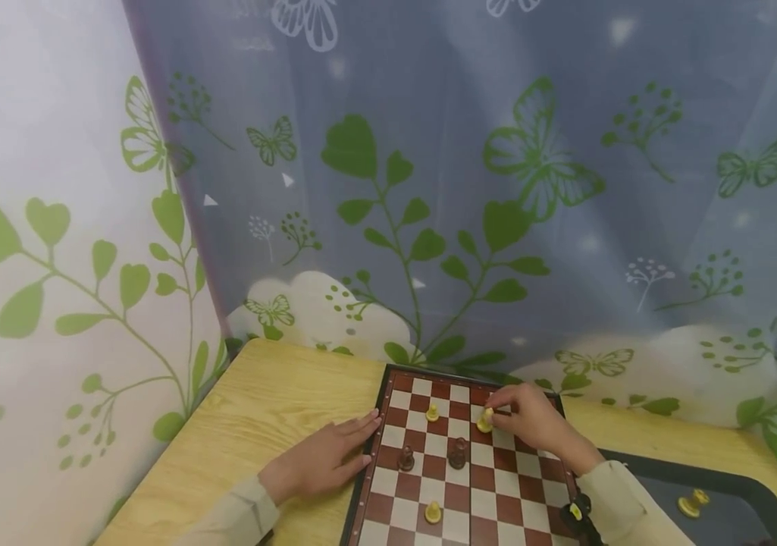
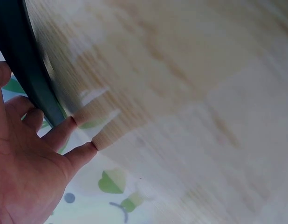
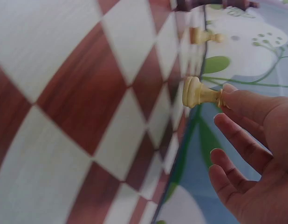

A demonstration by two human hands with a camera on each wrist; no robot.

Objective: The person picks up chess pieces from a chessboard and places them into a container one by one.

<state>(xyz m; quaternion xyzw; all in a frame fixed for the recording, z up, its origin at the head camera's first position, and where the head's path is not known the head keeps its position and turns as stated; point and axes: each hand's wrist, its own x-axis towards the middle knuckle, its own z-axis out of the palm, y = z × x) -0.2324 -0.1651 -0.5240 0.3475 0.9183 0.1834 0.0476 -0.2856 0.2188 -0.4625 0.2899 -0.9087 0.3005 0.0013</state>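
Pinching with thumb and fingertips, the person's right hand (image 1: 531, 415) has its grip closed on the upper end of a small yellow chess piece (image 1: 484, 421) with a wide, ringed base; the other fingers are spread away from it. That piece is over the far part of a red-brown and cream chequered chessboard (image 1: 518, 485) with a dark border, just right of its middle line. From where I stand, I cannot tell whether its base touches the square.

The left hand (image 1: 327, 456) lies with fingers stretched out at the board's left edge, pinching nothing, perhaps steadying it. On the board I see two more yellow pieces (image 1: 432, 412) and two dark brown ones (image 1: 458, 453), all upright. To the right, on the yellow wood-grained desk (image 1: 265, 402), a dark tray (image 1: 661, 485) bears another yellow piece (image 1: 693, 503).

I take the step in hand to be setting one piece on its square. Next, I'd say, the base wants to sit flat and centred before the pinch loosens, with the wrist lifted clear of its neighbours.
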